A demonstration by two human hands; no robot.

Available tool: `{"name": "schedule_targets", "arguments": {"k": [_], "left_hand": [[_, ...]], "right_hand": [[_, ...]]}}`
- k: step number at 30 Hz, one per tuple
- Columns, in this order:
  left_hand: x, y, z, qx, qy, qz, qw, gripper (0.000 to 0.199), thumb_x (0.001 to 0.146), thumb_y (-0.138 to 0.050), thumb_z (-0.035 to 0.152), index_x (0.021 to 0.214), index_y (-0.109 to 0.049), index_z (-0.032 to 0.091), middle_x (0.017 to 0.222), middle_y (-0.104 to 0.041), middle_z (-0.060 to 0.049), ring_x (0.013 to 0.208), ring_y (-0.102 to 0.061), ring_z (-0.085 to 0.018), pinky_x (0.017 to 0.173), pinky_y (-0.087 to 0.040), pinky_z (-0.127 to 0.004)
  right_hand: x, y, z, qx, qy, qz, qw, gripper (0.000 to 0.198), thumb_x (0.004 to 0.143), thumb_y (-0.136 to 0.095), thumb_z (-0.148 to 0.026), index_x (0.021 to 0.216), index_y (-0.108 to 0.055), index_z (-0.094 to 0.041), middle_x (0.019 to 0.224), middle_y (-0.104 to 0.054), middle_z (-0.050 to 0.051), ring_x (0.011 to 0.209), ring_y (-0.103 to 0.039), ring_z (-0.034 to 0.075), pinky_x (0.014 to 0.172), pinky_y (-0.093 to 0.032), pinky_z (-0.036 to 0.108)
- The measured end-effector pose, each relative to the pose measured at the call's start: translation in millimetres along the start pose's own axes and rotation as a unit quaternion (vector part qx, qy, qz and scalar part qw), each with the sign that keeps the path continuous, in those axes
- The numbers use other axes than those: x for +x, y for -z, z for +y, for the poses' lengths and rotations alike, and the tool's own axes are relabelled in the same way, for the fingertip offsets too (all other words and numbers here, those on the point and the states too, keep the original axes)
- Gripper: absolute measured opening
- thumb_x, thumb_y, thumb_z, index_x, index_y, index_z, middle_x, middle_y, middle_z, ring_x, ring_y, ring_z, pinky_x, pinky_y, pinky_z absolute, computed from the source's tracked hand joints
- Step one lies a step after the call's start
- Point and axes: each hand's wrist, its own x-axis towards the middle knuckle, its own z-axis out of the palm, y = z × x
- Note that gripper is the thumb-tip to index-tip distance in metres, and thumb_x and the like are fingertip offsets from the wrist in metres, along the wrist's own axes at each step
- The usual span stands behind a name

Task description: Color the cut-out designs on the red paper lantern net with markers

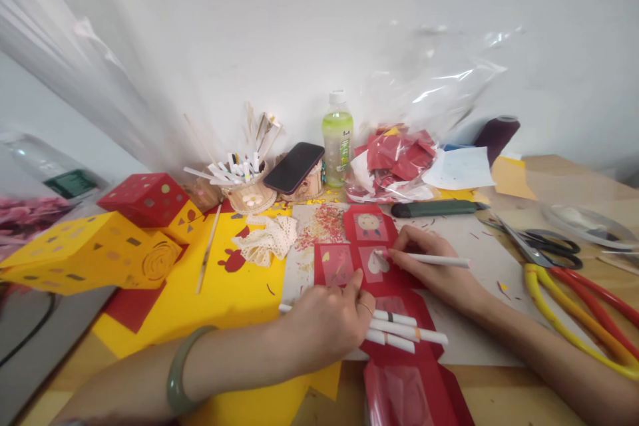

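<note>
My right hand point(424, 256) pinches a white marker point(442, 259), its tip over a pale heart shape point(376, 263) on an unfolded red paper box point(392, 286). Closed around several white markers point(417, 333), my left hand point(332, 319) rests on the lower left part of the same box. Its index fingertip lies close to the heart panel. A small animal-like picture point(370, 223) fills the top panel. Part of the panel at left point(335, 266) shows small marks; the box's middle is partly hidden by the left hand and the markers.
Yellow paper point(259, 346) spreads at left beneath a crumpled lace strip point(269, 239). Yellow and red boxes point(84, 249) stand far left. Behind are a marker pot point(247, 193), phone point(294, 168), drink bottle point(338, 140) and bag of scraps point(399, 160). Scissors point(519, 239) lie at right.
</note>
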Motion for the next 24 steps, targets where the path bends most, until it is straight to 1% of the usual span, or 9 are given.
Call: {"name": "schedule_targets", "arguments": {"k": [3, 6, 9, 13, 14, 16, 19, 23, 24], "left_hand": [[-0.4, -1.3, 0.1, -0.010, -0.002, -0.002, 1.000, 0.024, 0.077, -0.035, 0.008, 0.098, -0.047, 0.003, 0.114, -0.050, -0.029, 0.077, -0.064, -0.027, 0.044, -0.051, -0.031], [-0.1, -1.8, 0.5, -0.013, 0.001, -0.002, 1.000, 0.023, 0.077, -0.035, 0.008, 0.096, -0.048, 0.004, 0.115, -0.050, -0.029, 0.082, -0.063, -0.028, 0.046, -0.052, -0.031], [0.2, -1.4, 0.7, -0.008, 0.003, 0.002, 1.000, 0.022, 0.077, -0.036, 0.008, 0.095, -0.048, 0.004, 0.113, -0.051, -0.029, 0.078, -0.064, -0.027, 0.044, -0.051, -0.031], [-0.3, -1.5, 0.4, -0.003, 0.006, 0.005, 1.000, 0.023, 0.078, -0.037, 0.011, 0.097, -0.048, 0.005, 0.111, -0.053, -0.028, 0.071, -0.064, -0.027, 0.040, -0.050, -0.032], [-0.5, -1.7, 0.3, -0.003, 0.009, 0.006, 1.000, 0.022, 0.078, -0.037, 0.012, 0.097, -0.048, 0.005, 0.112, -0.053, -0.028, 0.069, -0.064, -0.026, 0.039, -0.050, -0.032], [-0.6, -2.3, 0.4, -0.004, 0.012, 0.006, 1.000, 0.023, 0.078, -0.038, 0.012, 0.097, -0.048, 0.005, 0.112, -0.053, -0.028, 0.065, -0.064, -0.025, 0.038, -0.049, -0.031], [-0.2, -2.7, 0.7, 0.001, 0.005, 0.006, 1.000, 0.024, 0.077, -0.040, 0.011, 0.099, -0.047, 0.004, 0.113, -0.052, -0.029, 0.070, -0.064, -0.025, 0.040, -0.049, -0.030], [0.2, -2.6, 0.8, 0.005, 0.005, 0.006, 1.000, 0.022, 0.077, -0.040, 0.011, 0.097, -0.048, 0.004, 0.111, -0.053, -0.029, 0.073, -0.064, -0.027, 0.041, -0.050, -0.030], [0.1, -2.6, 0.8, 0.006, 0.006, 0.007, 1.000, 0.023, 0.077, -0.039, 0.011, 0.097, -0.048, 0.004, 0.111, -0.053, -0.029, 0.074, -0.064, -0.027, 0.041, -0.050, -0.030]], "right_hand": [[0.0, -0.1, -1.7, 0.015, 0.017, -0.032, 0.999, 0.025, 0.077, -0.052, -0.032, 0.059, -0.041, -0.019, 0.058, -0.047, -0.002, 0.055, -0.041, 0.011, 0.050, -0.033, 0.023], [0.3, 0.0, -1.2, -0.003, 0.012, -0.004, 1.000, 0.023, 0.078, -0.050, -0.032, 0.061, -0.042, -0.019, 0.059, -0.047, -0.002, 0.055, -0.041, 0.011, 0.050, -0.033, 0.023], [0.1, 0.4, -0.6, -0.019, 0.009, 0.011, 1.000, 0.021, 0.079, -0.050, -0.032, 0.064, -0.043, -0.019, 0.059, -0.047, -0.002, 0.055, -0.040, 0.011, 0.050, -0.033, 0.023], [-1.0, 0.9, -2.0, -0.001, 0.021, -0.034, 0.999, 0.024, 0.077, -0.052, -0.031, 0.060, -0.041, -0.019, 0.058, -0.046, -0.002, 0.055, -0.041, 0.011, 0.050, -0.033, 0.023], [-1.1, 0.9, -2.3, 0.003, 0.021, -0.034, 0.999, 0.024, 0.077, -0.052, -0.032, 0.060, -0.041, -0.019, 0.058, -0.047, -0.002, 0.055, -0.041, 0.011, 0.050, -0.033, 0.023], [-1.2, 0.8, -2.3, -0.001, 0.013, -0.012, 1.000, 0.023, 0.078, -0.051, -0.033, 0.062, -0.043, -0.019, 0.059, -0.047, -0.002, 0.055, -0.041, 0.011, 0.050, -0.034, 0.023], [-0.6, 0.4, -2.6, -0.019, 0.000, 0.018, 1.000, 0.023, 0.079, -0.050, -0.035, 0.064, -0.044, -0.019, 0.059, -0.048, -0.002, 0.053, -0.040, 0.011, 0.049, -0.033, 0.023], [-0.2, 0.1, -4.1, -0.020, 0.019, -0.023, 0.999, 0.025, 0.078, -0.051, -0.034, 0.061, -0.043, -0.019, 0.058, -0.048, -0.002, 0.054, -0.042, 0.011, 0.050, -0.034, 0.023], [-0.3, 0.0, -3.9, -0.020, 0.021, -0.024, 0.999, 0.025, 0.078, -0.051, -0.035, 0.061, -0.043, -0.019, 0.058, -0.048, -0.002, 0.055, -0.042, 0.011, 0.050, -0.034, 0.023]]}}
